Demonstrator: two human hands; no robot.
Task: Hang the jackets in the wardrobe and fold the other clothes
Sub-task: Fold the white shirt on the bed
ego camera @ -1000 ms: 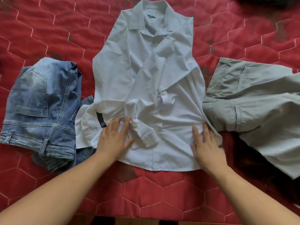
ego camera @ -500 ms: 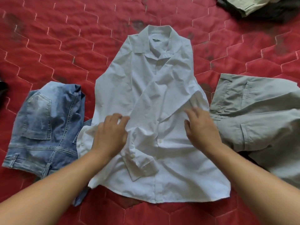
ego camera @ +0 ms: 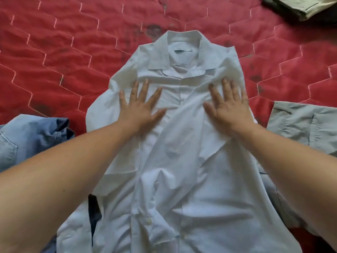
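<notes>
A pale blue-white collared shirt (ego camera: 182, 179) lies front-up on the red quilted bed cover (ego camera: 73, 52), collar away from me, with both sleeves folded in across its front. My left hand (ego camera: 140, 108) lies flat with spread fingers on the shirt's chest, left of the button placket. My right hand (ego camera: 229, 108) lies flat on the folded sleeve at the shirt's right shoulder. Both palms press down just below the collar. Neither hand holds anything.
Folded blue jeans (ego camera: 27, 141) lie at the left edge beside the shirt. A grey-green garment (ego camera: 306, 125) lies at the right, partly under the shirt's hem. More beige and dark clothes (ego camera: 306, 6) sit at the top right corner.
Both hands have slid up the shirt from near its hem to the chest below the collar, fingers now spread flat. The view has moved closer to the shirt.
</notes>
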